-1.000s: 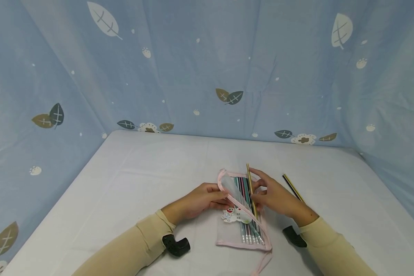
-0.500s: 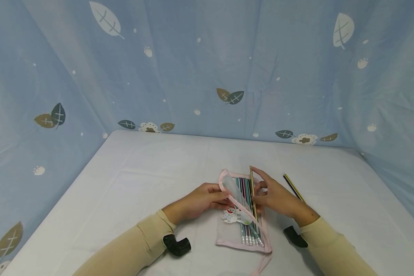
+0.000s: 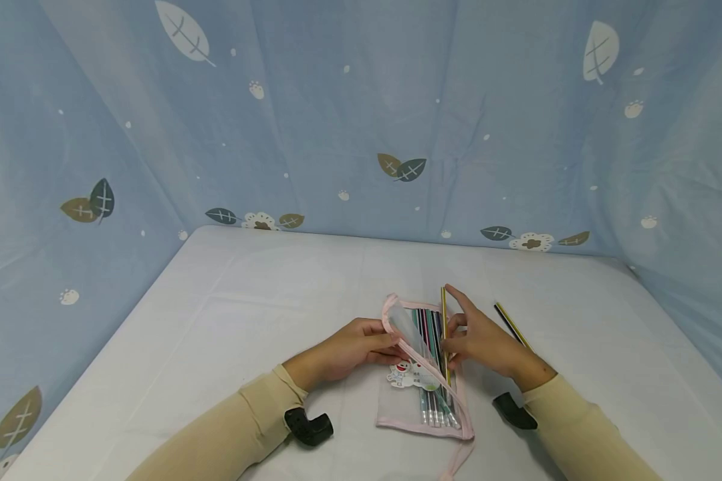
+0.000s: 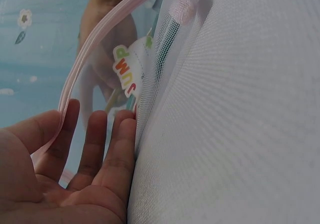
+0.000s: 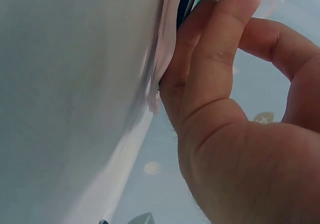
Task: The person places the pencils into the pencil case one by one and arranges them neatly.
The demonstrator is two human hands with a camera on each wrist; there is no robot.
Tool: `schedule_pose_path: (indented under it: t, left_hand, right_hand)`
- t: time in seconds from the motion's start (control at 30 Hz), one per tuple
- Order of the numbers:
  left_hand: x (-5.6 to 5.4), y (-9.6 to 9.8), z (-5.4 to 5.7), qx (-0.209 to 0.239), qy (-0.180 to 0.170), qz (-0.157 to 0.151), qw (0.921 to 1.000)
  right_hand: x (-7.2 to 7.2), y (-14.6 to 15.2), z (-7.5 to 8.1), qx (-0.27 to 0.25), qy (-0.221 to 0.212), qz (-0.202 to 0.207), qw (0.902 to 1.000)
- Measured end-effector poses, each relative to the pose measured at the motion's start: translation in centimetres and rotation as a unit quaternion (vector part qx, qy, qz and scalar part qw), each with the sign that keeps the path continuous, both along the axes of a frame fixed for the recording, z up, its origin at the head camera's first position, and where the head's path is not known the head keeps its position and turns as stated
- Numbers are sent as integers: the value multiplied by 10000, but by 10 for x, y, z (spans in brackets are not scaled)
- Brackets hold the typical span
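A mesh pencil pouch [image 3: 392,406] with pink edging lies on the white table with its top folded open. My left hand [image 3: 355,351] pinches the pink zipper edge [image 4: 82,54] between thumb and index finger, other fingers extended. Several dark and teal pencils [image 3: 424,324] lie inside the pouch. Thumb and fingers of my right hand [image 3: 484,341] hold a yellow pencil [image 3: 444,310]; its lower part is within the pouch opening, and the index fingertip touches its upper end. The right wrist view shows my hand against the pouch's pink edge [image 5: 167,44].
A yellow-and-black striped pencil [image 3: 511,324] lies on the table behind my right wrist, partly hidden. A cartoon tag [image 3: 406,375] sits on the pouch and a pink strap [image 3: 457,461] trails toward me. Blue leaf-patterned cloth [image 3: 313,120] rises behind the white tabletop [image 3: 265,280].
The yellow pencil has shifted a little right and turned nearly upright in view, moving with my right hand's fingers. My left hand stays on the pouch edge.
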State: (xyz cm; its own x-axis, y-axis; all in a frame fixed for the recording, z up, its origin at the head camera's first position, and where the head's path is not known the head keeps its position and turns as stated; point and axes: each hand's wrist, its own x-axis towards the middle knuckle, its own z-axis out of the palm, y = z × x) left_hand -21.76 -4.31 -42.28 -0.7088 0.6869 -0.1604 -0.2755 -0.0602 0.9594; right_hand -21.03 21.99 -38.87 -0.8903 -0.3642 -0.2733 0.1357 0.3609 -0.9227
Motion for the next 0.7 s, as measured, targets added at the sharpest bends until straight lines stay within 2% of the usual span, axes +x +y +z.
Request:
schedule_pose_path:
  t: [0.23, 0.7]
  left_hand:
    - [0, 1, 0, -3, -78, 12, 10000]
    - [0, 0, 3, 7, -77, 21, 10000]
  right_hand:
    - [-4, 1, -2, -154, -159, -333, 9992]
    - [-8, 0, -4, 60, -199, -219, 9995]
